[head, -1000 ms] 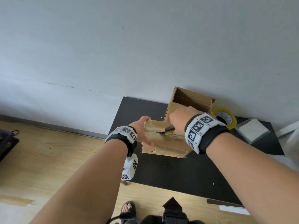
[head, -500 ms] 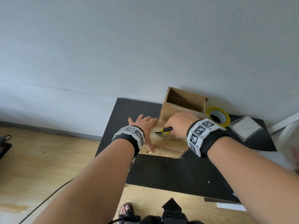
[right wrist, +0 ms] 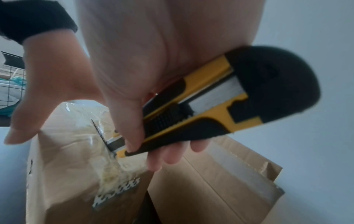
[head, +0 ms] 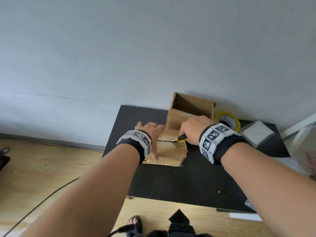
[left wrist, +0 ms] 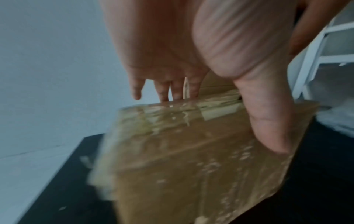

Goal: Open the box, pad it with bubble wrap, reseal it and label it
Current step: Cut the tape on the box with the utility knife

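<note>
Black table (head: 188, 182) under everything. Taped box (head: 171, 149) lying near its far left part, as the fixed mark for all the rest. Open empty carton (head: 191, 106) touching the taped box's far side, against the wall. Yellow tape roll (head: 227, 120) right of the taped box, beyond the carton's corner.

Changed in the last second: left hand (head: 150, 129) no longer wrapped round the taped box's left end, now laid flat on its top, fingers straight and spread, thumb down the near face. Right hand (head: 193, 130) over the box's right part, fingers closed round a yellow-and-black cutter (head: 181, 138). Dark slit (head: 165, 140) now open along the top seam, left of the cutter's nose. Probably means the tape is parting and opening is under way, with the right stretch of seam uncut; padding, resealing and labelling all ahead.

Seen only from the right wrist: blade (right wrist: 112, 144) sunk in crinkled tape at the seam, thumb on the cutter's ribbed slider, blurred print on the box's side. Seen only from the left wrist: thumb (left wrist: 268, 121) pressed on the glossy taped face. Slit's full run given only by the head view.
</note>
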{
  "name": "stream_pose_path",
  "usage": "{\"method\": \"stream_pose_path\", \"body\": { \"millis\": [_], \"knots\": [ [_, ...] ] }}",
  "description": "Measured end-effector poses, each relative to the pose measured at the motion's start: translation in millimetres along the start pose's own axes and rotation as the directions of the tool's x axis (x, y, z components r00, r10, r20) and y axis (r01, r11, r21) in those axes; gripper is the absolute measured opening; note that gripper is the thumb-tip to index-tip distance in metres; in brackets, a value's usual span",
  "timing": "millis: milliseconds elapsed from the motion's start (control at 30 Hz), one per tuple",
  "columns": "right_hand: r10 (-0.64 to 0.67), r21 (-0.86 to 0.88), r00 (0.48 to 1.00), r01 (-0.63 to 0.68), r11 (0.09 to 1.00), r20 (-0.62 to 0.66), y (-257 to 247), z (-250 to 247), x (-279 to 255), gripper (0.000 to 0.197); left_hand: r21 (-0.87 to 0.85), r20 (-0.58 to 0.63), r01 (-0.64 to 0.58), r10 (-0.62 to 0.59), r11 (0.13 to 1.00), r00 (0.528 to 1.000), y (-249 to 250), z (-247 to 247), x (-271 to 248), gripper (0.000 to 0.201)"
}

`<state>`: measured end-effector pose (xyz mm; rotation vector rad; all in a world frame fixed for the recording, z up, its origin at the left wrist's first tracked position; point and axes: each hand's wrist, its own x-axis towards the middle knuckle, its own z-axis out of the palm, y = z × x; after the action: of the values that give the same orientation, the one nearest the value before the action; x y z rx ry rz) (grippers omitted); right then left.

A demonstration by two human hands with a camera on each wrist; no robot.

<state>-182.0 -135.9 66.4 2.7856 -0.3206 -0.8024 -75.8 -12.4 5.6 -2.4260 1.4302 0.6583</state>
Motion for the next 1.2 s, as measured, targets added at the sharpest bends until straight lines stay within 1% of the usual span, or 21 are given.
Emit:
{"method": "stream_pose_path", "body": {
  "millis": [33, 100, 167, 267, 333, 500, 767, 933, 1067, 1133, 1200],
  "knots": [
    [0.000, 0.015, 1.000, 0.000, 1.000, -0.008, 1, 1, 0, 0.021, -0.040, -0.023, -0.038, 0.037, 0.998, 0.999, 11, -2, 1, 0.119],
    [0.013, 0.039, 1.000, -0.013, 0.999, -0.005, 3, 2, -2, 0.020, -0.093, -0.064, -0.077, 0.072, 0.993, 0.995, 29, -2, 5, 0.108],
    [0.024, 0.050, 1.000, -0.024, 0.998, 0.000, 3, 2, -3, 0.019, -0.099, -0.081, -0.070, 0.062, 0.993, 0.995, 37, -1, 8, 0.102],
    [0.028, 0.072, 1.000, -0.027, 0.997, -0.008, 4, 3, -3, 0.018, -0.094, -0.068, -0.028, 0.022, 0.995, 0.997, 34, -1, 9, 0.101],
    [0.033, 0.078, 0.999, -0.033, 0.996, 0.002, 8, 2, -4, 0.016, -0.081, -0.061, -0.007, 0.002, 0.997, 0.998, 30, -2, 9, 0.103],
    [0.032, 0.087, 0.999, -0.030, 0.996, -0.016, 13, 2, -7, 0.022, -0.104, -0.038, 0.030, -0.034, 0.994, 0.999, 22, -3, 7, 0.110],
    [0.056, 0.084, 0.998, -0.056, 0.995, -0.007, 28, 6, -16, 0.022, -0.121, -0.006, 0.063, -0.065, 0.991, 0.998, 24, -5, 8, 0.108],
    [0.074, 0.126, 0.997, -0.074, 0.989, 0.005, 33, 11, -20, 0.022, -0.113, 0.002, 0.072, -0.072, 0.991, 0.997, 27, -5, 8, 0.107],
    [0.103, 0.077, 0.994, -0.107, 0.991, 0.045, 48, 20, -24, 0.014, -0.128, -0.008, 0.098, -0.099, 0.987, 0.995, 22, -2, 9, 0.105],
    [0.140, 0.132, 0.989, -0.145, 0.980, 0.052, 58, 28, -26, 0.013, -0.134, -0.009, 0.103, -0.105, 0.986, 0.994, 19, -2, 11, 0.110],
    [0.156, 0.275, 0.988, -0.154, 0.949, 0.013, 62, 33, -25, 0.011, -0.118, 0.002, 0.088, -0.088, 0.989, 0.996, 20, -1, 11, 0.118]
  ]
}}
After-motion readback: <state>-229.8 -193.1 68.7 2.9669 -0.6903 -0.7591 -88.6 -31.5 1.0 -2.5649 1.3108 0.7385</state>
